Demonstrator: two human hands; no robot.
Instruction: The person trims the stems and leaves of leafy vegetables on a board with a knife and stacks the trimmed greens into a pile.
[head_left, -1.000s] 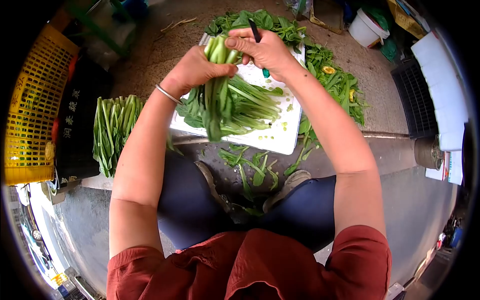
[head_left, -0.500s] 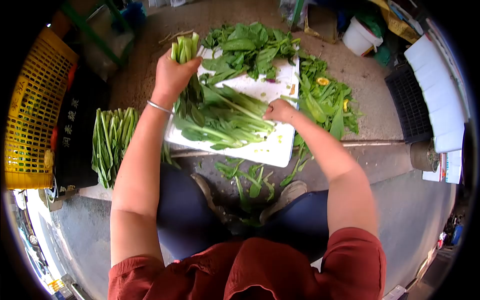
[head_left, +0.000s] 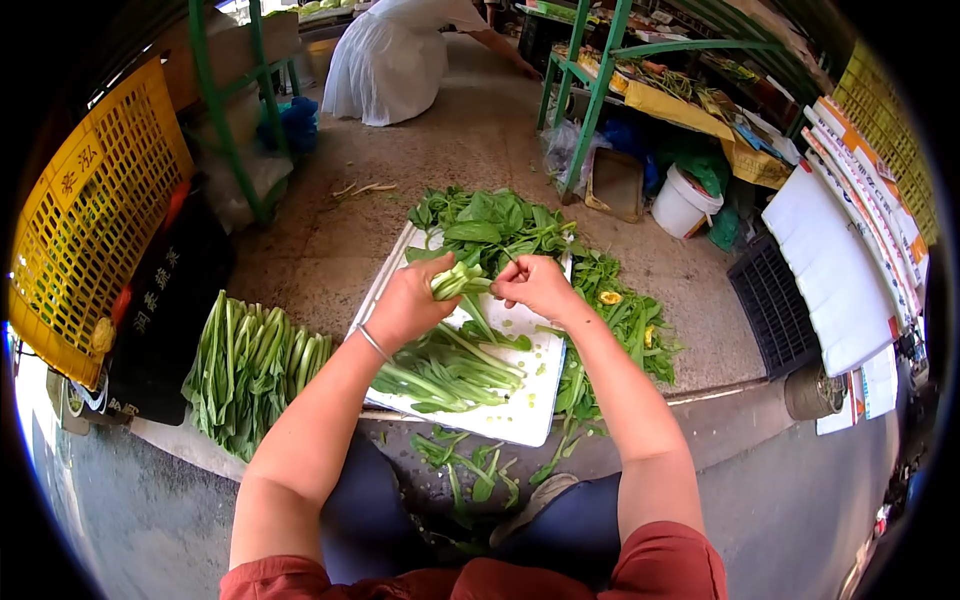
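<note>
My left hand (head_left: 405, 300) is closed round a bunch of leafy green stalks (head_left: 459, 281), which look like choy sum; their pale cut ends point right. My right hand (head_left: 540, 288) is pinched at the end of a stalk beside this bunch. Beneath both hands lies a white board (head_left: 540, 385), tilted on the ground. Loose stalks (head_left: 455, 370) are spread across its near part, and a heap of leaves (head_left: 490, 222) covers its far end. To the left stands a neat row of trimmed greens (head_left: 250, 365).
More loose leaves (head_left: 622, 345) lie along the board's right side, and scraps (head_left: 480, 465) between my feet. A yellow crate (head_left: 95, 215) and black crate (head_left: 165, 310) stand left. At right are a white bucket (head_left: 686, 202) and black crate (head_left: 775, 305). Another person (head_left: 390, 65) bends over ahead.
The view has tilted up, showing more ground ahead and another person. My right hand has left the stalks on the board and come up beside the bunch in my left hand.
</note>
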